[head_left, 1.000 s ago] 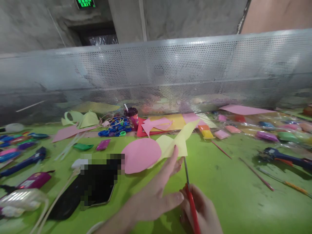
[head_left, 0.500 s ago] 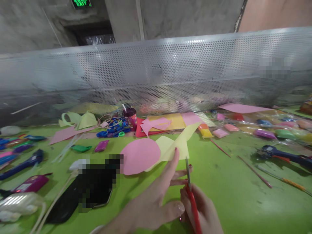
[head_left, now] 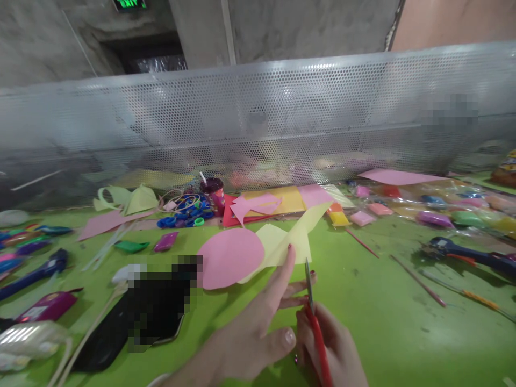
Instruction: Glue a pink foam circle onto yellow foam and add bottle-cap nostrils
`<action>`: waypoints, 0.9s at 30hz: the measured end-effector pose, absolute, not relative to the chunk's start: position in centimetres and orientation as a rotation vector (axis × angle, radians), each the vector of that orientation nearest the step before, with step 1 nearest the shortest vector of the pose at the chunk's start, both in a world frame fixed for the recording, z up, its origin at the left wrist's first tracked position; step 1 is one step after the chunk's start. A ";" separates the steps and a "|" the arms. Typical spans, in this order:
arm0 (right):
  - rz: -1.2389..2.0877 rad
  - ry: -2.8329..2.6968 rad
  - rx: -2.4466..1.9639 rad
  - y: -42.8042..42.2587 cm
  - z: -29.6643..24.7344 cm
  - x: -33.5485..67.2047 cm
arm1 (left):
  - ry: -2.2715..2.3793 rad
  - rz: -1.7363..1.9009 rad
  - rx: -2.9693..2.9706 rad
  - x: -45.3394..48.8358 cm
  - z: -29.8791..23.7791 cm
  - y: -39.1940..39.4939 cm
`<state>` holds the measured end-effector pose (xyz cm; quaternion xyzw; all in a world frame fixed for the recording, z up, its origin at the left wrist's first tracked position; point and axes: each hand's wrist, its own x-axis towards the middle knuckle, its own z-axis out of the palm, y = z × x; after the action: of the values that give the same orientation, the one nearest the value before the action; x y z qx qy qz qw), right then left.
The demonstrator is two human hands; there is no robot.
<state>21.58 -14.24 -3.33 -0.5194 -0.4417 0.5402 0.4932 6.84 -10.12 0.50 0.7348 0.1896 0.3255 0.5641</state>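
Observation:
My left hand (head_left: 250, 338) pinches the near edge of a pale yellow paper sheet (head_left: 292, 239) and holds it up over the green table (head_left: 382, 312). My right hand (head_left: 334, 352) grips red-handled scissors (head_left: 313, 317), whose blades point up at the lower edge of the yellow paper. A pink paper circle (head_left: 230, 257) lies flat just left of the yellow sheet.
A black phone (head_left: 133, 317) lies at the left. Glue guns (head_left: 471, 255), thin sticks (head_left: 417, 279), clay packets (head_left: 435, 219) and paper scraps (head_left: 258, 204) are strewn about. A small cup (head_left: 215, 194) stands by blue rings (head_left: 185, 212). A perforated metal screen (head_left: 282, 123) closes the far edge.
The scissor blades have crept up to the yellow paper's lower edge. My left thumb has shifted slightly down. The view has tilted a little.

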 end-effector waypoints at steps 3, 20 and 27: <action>1.306 -1.059 -1.254 -14.3 -3.4 21.6 | 0.426 0.778 1.740 6.8 0.3 -10.1; 1.316 -1.046 -1.206 -14.2 -3.7 21.5 | 0.377 0.776 1.666 6.9 0.4 -10.1; 1.312 -1.028 -1.240 -14.4 -3.1 21.6 | 0.348 0.764 1.622 7.1 0.4 -10.2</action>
<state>21.57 -14.42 -3.10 -0.5143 -0.4263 0.5444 0.5073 7.13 -10.21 0.44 0.7030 0.1509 0.3310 0.6111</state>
